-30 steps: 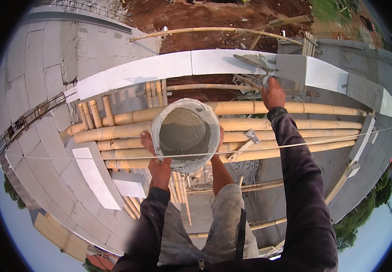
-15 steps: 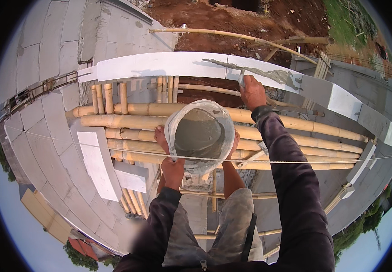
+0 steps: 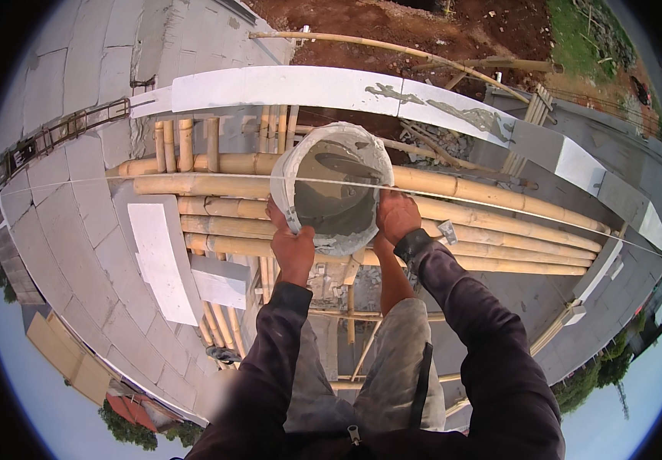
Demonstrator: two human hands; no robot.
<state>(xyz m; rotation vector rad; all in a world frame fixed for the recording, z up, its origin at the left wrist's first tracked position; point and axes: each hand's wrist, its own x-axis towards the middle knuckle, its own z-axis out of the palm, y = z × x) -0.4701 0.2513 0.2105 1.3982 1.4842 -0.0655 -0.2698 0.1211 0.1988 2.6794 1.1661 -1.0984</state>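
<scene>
A round bucket [image 3: 283, 192], its rim crusted pale, holds wet grey mortar [image 3: 327, 211]. My left hand [image 3: 294, 249] is closed on the near left part of its rim. At the right rim my right hand [image 3: 398, 215] is closed round the handle of a trowel, largely hidden by the fingers. A dark, elongated shape in the mortar, seemingly the trowel's blade [image 3: 346, 165], extends left from that hand. Beyond the bucket runs a row of white blocks [image 3: 270, 88], with patchy grey mortar smears [image 3: 469, 115] on its right part.
Bamboo poles [image 3: 499, 226] form a platform beneath the bucket and my feet. A taut string [image 3: 216, 178] crosses above it. Loose white blocks [image 3: 164, 261] rest at the left, beside a grey block wall [image 3: 109, 253]. Red soil [image 3: 392, 34] lies beyond the white row.
My right hand has come from the white block row back to the bucket. The mortar smear on the blocks looks thinner and more broken. My left hand still grips the rim.
</scene>
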